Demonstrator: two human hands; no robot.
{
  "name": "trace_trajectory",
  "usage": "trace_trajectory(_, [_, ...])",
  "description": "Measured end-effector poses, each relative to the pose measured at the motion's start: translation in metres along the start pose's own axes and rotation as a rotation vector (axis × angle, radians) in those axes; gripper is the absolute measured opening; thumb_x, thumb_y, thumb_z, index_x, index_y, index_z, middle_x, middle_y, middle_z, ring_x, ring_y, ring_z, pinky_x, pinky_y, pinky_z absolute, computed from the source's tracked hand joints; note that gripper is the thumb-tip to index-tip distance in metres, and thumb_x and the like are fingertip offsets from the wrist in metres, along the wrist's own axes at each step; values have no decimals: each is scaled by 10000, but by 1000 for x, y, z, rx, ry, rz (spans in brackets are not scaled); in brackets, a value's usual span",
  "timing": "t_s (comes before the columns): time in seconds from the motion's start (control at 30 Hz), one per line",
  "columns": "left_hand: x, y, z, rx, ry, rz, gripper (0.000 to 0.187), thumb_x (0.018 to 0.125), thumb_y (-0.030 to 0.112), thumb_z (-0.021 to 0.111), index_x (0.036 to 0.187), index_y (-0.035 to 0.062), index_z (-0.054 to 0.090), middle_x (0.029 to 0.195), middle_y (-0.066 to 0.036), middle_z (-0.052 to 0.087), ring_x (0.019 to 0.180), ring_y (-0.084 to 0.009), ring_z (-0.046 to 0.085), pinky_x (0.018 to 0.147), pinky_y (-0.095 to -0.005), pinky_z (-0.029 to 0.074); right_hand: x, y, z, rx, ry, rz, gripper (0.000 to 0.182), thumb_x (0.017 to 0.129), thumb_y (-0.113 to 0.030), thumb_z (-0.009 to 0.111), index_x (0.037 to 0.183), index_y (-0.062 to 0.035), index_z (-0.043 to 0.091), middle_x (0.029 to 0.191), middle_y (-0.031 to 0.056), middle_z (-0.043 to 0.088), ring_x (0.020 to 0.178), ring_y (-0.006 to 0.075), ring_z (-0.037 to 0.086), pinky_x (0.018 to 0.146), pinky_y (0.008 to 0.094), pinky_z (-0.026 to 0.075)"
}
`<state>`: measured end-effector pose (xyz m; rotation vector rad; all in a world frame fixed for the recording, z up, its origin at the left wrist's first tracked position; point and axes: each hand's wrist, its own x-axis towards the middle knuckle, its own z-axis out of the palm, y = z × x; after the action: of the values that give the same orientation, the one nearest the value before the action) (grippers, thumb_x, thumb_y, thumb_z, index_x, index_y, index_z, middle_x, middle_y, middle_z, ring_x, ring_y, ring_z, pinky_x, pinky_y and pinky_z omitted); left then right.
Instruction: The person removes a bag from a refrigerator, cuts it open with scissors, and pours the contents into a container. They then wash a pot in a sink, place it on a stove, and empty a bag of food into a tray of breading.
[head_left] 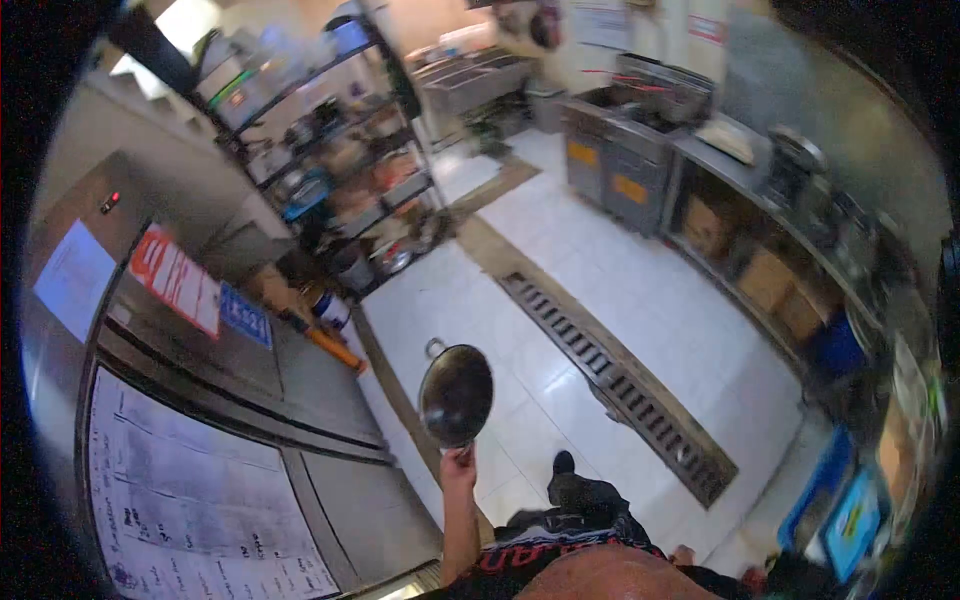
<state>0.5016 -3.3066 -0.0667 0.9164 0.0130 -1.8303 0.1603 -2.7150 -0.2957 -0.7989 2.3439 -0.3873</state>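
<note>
My left hand (458, 467) is closed around the handle of a dark, round wok (456, 396). The wok is held out in front of me above the floor, its inside turned toward me, with a small loop handle at its far end. Low by my body on the right, a small part of what looks like my right hand (683, 554) shows. It is blurred, and its fingers cannot be made out.
Steel cabinet doors with paper sheets (190, 490) stand close on my left. Beyond them is a loaded shelf rack (330, 150). A drain grate (610, 380) runs along the white floor. Fryers (615, 150) and a steel counter (720, 150) line the right.
</note>
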Motion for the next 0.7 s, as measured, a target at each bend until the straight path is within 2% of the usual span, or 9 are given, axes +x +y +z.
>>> trace_trajectory(0.13, [78, 6, 122, 97, 122, 76, 213, 676, -63, 558, 880, -9, 588, 871, -118, 653, 811, -239, 637, 856, -369, 546, 244, -163, -35, 124, 271, -697, 331, 834, -342, 648, 616, -99, 590, 690, 51, 634, 666, 241, 600, 613, 427, 479])
trace_trajectory(0.17, [111, 7, 138, -20, 231, 13, 175, 687, -50, 563, 850, 7, 592, 848, -104, 657, 825, -232, 640, 839, -354, 543, 344, -222, -48, 84, 238, -552, 277, 814, -317, 628, 678, -76, 617, 687, 74, 639, 639, 238, 610, 598, 410, 481])
trace_trajectory(0.23, [161, 9, 178, 100, 34, 171, 193, 676, -44, 567, 862, -10, 607, 899, -115, 654, 865, -256, 641, 864, -358, 529, 544, -337, -73, -21, 154, -266, 253, 774, -268, 589, 801, -30, 671, 682, 120, 648, 586, 231, 630, 568, 375, 487])
trace_trajectory(0.43, [363, 1, 298, 65, 247, 330, 229, 655, -102, 534, 876, -90, 593, 994, -175, 624, 901, -302, 638, 838, -422, 550, 798, -642, -234, 568, 159, -454, 205, 876, -182, 537, 949, -29, 652, 729, 69, 653, 591, 143, 605, 503, 296, 484])
trace_trajectory(0.5, [453, 8, 353, 67, 218, 329, 220, 666, -96, 540, 880, -90, 592, 984, -173, 629, 887, -299, 643, 819, -419, 559, 860, -645, -236, 602, 25, -279, 197, 886, -175, 536, 961, -31, 647, 715, 60, 639, 586, 134, 589, 509, 301, 490])
trace_trajectory(0.57, [519, -2, 415, 40, 193, 266, 207, 681, -87, 549, 884, -91, 591, 967, -169, 633, 867, -296, 647, 804, -413, 566, 977, -517, -133, 524, 121, -371, 200, 855, -192, 571, 914, -21, 655, 716, 66, 649, 556, 151, 584, 499, 301, 488])
trace_trajectory(0.63, [556, -5, 536, 157, 238, 193, 215, 705, -86, 547, 915, -86, 592, 952, -163, 638, 867, -287, 650, 807, -408, 568, 911, -534, -193, 127, 0, -46, 217, 785, -229, 571, 681, -62, 662, 621, 69, 619, 526, 177, 575, 513, 347, 495])
trace_trajectory(0.67, [592, -7, 571, 165, 194, 172, 220, 705, -89, 543, 919, -81, 592, 949, -164, 638, 874, -286, 648, 805, -409, 570, 913, -480, -174, -327, 117, -510, 201, 743, -234, 590, 627, -78, 644, 652, 103, 643, 532, 233, 603, 508, 388, 487])
trace_trajectory(0.7, [632, -12, 599, 171, 149, 137, 224, 703, -87, 542, 922, -78, 592, 942, -159, 637, 876, -283, 647, 817, -411, 566, 902, -443, -147, -448, -156, -350, 307, 825, -343, 553, 1042, -167, 678, 1035, 138, 665, 925, 322, 624, 814, 451, 487])
